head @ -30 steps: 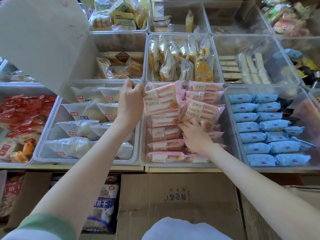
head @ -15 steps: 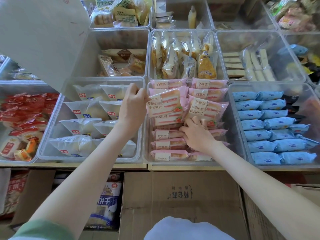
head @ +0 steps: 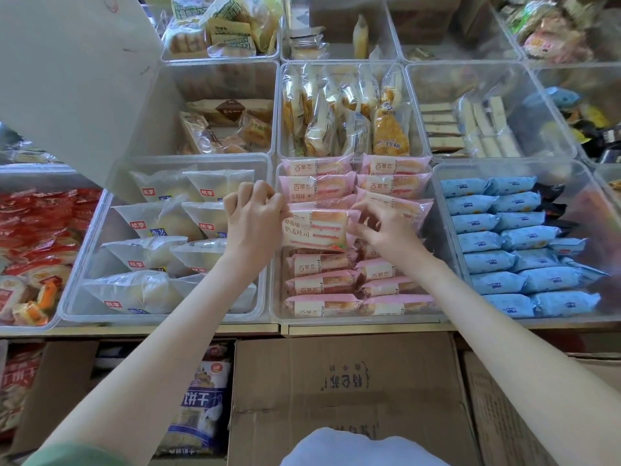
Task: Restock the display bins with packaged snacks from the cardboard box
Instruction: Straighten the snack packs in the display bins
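Observation:
A pink-wrapped sandwich cake packet (head: 316, 230) is held flat above the clear middle bin (head: 274, 311), which is stacked with matching pink packets (head: 322, 282) in two columns. My left hand (head: 253, 218) grips the packet's left end over the bin's left wall. My right hand (head: 386, 230) pinches its right end, fingers curled over the right column. A closed cardboard box (head: 342, 391) sits below the shelf edge, under my arms.
The left bin holds white bread packets (head: 158, 223), the right bin blue packets (head: 510, 243), and the far left bin red ones (head: 37, 230). Rear bins hold assorted pastries (head: 346, 116). A raised white lid (head: 67, 68) leans at upper left. More boxes and a snack bag (head: 198, 408) sit below.
My right hand came up from the lower right column and took the packet's right end. The packet dropped lower and flatter over the bin's middle. My left hand kept its hold.

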A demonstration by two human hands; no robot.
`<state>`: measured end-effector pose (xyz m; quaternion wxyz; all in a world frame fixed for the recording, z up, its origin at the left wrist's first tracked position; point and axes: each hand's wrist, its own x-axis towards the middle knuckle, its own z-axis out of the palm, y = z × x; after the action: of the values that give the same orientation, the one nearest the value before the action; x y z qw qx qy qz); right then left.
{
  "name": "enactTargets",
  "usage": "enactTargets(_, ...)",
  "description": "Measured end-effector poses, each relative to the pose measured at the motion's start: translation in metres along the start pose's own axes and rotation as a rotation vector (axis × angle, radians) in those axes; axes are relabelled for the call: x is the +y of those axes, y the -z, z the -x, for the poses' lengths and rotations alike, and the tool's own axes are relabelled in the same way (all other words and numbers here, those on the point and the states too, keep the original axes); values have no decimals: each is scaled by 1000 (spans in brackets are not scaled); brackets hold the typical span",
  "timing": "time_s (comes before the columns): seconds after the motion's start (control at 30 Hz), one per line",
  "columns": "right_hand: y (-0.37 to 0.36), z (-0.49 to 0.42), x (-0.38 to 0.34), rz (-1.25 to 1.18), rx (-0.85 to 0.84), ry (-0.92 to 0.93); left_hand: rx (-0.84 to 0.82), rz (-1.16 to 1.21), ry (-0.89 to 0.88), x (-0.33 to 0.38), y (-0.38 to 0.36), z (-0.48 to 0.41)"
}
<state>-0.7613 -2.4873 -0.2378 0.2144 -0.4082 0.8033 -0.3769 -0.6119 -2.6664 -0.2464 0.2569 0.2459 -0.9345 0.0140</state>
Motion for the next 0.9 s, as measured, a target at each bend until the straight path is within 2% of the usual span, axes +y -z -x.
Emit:
enactTargets(0.23,-10,-7,12,90,29,-113,-278,-113,-119,-1,-2,-3)
enactTargets(0.4,-11,-12,15,144,77,-172,-454,-224,-62,4,-3,-16)
enactTargets(0.57,-12,-21,15,283,55,-102,-528,-223,-42,4,-3,-27)
enactTargets(0.63,-8,-23,12,369,59,-9,-551,-176,-75,-2,1,-34)
enactTargets(0.77,7,-36,4,469,118,136,-609,-135,-32,-18,10,-52)
enactTargets(0.9,13,-60,-5,630,19,165,-639,-182,-14,-18,0,-54)
